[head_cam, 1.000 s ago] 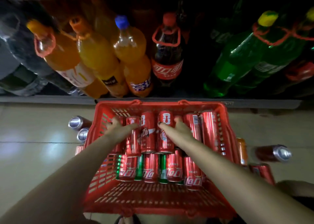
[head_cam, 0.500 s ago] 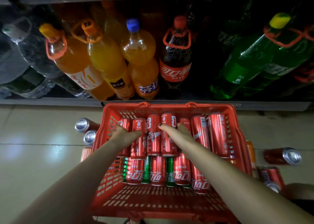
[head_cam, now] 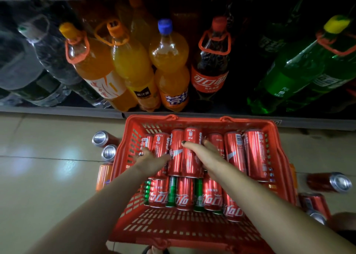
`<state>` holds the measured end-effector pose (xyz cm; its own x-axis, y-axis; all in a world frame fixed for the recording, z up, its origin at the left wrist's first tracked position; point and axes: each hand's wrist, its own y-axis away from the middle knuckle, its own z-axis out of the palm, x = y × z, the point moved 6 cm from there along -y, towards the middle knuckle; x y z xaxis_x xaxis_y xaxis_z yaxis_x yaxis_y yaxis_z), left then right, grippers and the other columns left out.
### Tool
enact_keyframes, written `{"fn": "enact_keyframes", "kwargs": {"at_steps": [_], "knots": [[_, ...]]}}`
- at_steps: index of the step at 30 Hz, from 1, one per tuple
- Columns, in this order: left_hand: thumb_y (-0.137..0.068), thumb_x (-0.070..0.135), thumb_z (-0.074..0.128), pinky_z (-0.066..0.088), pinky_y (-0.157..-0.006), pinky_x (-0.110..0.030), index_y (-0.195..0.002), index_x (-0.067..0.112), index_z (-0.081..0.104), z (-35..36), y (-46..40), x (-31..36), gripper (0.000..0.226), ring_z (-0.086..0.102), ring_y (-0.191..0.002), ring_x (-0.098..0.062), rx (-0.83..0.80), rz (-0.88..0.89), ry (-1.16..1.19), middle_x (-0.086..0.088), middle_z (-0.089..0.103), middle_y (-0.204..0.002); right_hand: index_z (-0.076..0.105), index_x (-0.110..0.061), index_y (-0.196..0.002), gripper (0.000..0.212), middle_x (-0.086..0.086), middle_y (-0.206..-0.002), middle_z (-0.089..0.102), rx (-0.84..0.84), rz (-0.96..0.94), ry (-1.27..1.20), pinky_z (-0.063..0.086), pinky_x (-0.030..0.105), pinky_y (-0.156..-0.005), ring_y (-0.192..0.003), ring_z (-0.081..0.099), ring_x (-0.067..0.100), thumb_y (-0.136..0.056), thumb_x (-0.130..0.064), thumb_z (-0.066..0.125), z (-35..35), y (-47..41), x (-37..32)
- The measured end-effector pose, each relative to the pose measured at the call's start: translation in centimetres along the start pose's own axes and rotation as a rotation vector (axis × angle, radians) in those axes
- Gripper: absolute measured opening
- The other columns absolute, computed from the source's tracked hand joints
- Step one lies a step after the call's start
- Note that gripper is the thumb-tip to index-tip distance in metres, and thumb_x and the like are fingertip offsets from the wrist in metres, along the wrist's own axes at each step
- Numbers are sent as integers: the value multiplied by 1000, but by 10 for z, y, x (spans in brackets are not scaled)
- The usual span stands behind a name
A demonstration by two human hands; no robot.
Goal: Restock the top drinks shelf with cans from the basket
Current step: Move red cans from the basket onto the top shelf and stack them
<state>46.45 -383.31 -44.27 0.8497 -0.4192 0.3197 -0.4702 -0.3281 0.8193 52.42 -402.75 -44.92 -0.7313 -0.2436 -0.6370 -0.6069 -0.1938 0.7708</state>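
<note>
- Red slotted plastic makes up the basket [head_cam: 192,232] on the pale glossy floor tiles [head_cam: 38,176], its far rim just in front of the low shelf edge [head_cam: 57,110].
- Slim red aluminium cans [head_cam: 256,155] lie on their sides in two rows in the basket, smooth and shiny; a couple of green cans [head_cam: 172,191] are wedged into the near row.
- My left hand [head_cam: 152,160] rests on the far row at its left end, thumb stretched along a can and fingers curved over the next ones; whether they truly grip one, I cannot tell from this angle.
- My right hand [head_cam: 207,153] lies over the middle of that row, fingers fairly straight along the two raised centre cans [head_cam: 185,153], the dark-nailed thumb on top of one.
- Both forearms cross the near row and hide part of it.
- Loose cans lie on the floor outside the basket: silver-topped ones [head_cam: 105,144] at its left, more [head_cam: 329,182] at its right.
- Big plastic bottles stand on the low shelf beyond: orange drinks [head_cam: 133,66], a dark cola [head_cam: 211,68], green ones [head_cam: 292,76] and clear water [head_cam: 48,61], several with loop handles at the neck.
- No upper drinks shelf shows in this view.
</note>
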Motion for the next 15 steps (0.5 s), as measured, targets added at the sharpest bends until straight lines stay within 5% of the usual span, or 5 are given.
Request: {"fn": "enact_keyframes", "kwargs": {"at_steps": [3, 7, 11, 15], "knots": [[-91, 71, 59, 30, -122, -61, -165, 21, -7, -4, -7, 0, 112, 31, -151, -47, -10, 31, 87, -25, 23, -168, 58, -30, -129, 73, -1, -115, 72, -52, 34, -78, 57, 41, -87, -101, 72, 21, -67, -57, 85, 16, 0, 4], [-84, 79, 59, 30, -123, -59, -165, 13, -5, -14, -9, -2, 123, 32, -151, -45, -16, 22, 168, -24, 27, -167, 60, -31, -133, 103, 0, -118, 74, -89, 91, -100, 57, 48, -95, -106, 73, 23, -44, -72, 89, 30, -8, 13], [-61, 92, 58, 34, -120, -59, -163, 8, 15, -22, -7, -4, 139, 42, -146, -43, 4, 31, 226, -21, 39, -162, 68, -20, -123, 54, 4, -105, 79, -168, 70, -150, 59, 41, -86, -96, 77, 23, -79, -48, 80, 26, -9, 9], [-69, 92, 51, 38, -118, -53, -154, 6, 42, -22, -4, -3, 121, 51, -137, -41, 34, 31, 201, -20, 51, -152, 69, -16, -120, 42, 7, -107, 79, -209, 84, -189, 58, 39, -82, -99, 75, 25, -87, -42, 74, 25, -7, 5]]}}
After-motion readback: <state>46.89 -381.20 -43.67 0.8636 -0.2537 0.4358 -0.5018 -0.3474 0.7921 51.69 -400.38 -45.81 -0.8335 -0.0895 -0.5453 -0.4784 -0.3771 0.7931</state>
